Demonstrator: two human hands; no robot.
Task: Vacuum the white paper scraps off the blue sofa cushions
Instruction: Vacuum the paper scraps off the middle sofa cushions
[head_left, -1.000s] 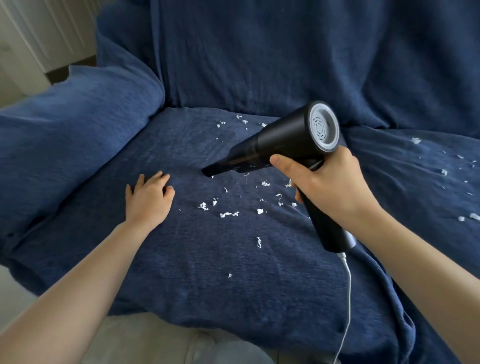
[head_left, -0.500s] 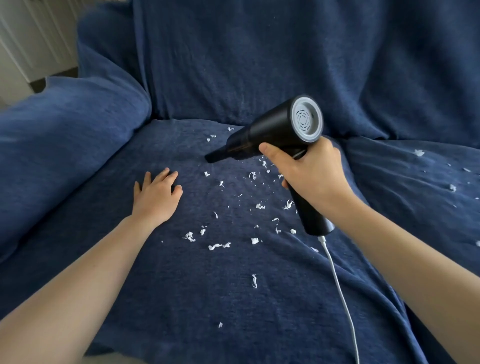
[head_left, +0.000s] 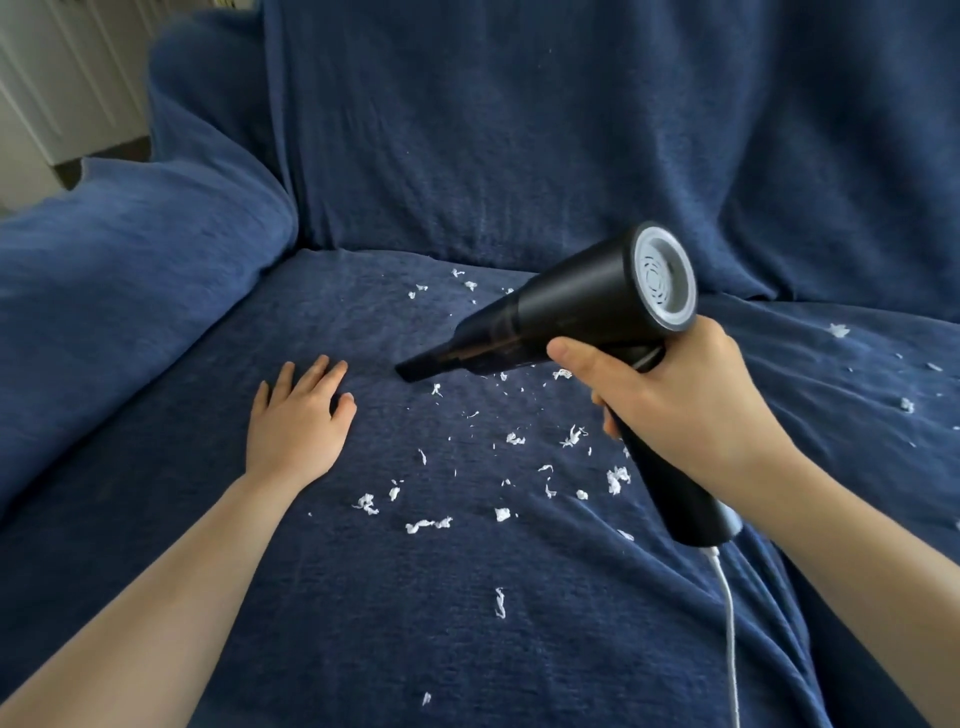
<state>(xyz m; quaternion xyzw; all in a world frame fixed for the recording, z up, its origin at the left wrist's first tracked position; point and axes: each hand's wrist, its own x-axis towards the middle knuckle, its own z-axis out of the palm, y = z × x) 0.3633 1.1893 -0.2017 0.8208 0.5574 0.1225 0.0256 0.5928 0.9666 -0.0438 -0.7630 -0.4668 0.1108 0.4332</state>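
Here we are at the sofa, and the right hand (head_left: 691, 410) has its grip wrapped firmly round the handle of the black vacuum (head_left: 571, 312), thumb laid along the side, white cord (head_left: 730, 623) trailing off the handle's end toward the near edge. The nozzle (head_left: 415, 370) points left and down, its tip low over the seat cushion (head_left: 363, 623), though whether it touches the fabric I can't quite tell. The left hand (head_left: 298, 415) lies flat on the cushion just left of the nozzle, fingers straight, holding nothing, seemingly steadying the cover. The scraps (head_left: 514, 467) are scattered mostly across the middle of this cushion, near of the nozzle and under the vacuum's body, with a few by the backrest (head_left: 519, 130) and more on the right cushion (head_left: 857, 374). By my reckoning the sweep is under way with plenty left. The next pass wants the nozzle drawn nearward through that thick patch, kept low.
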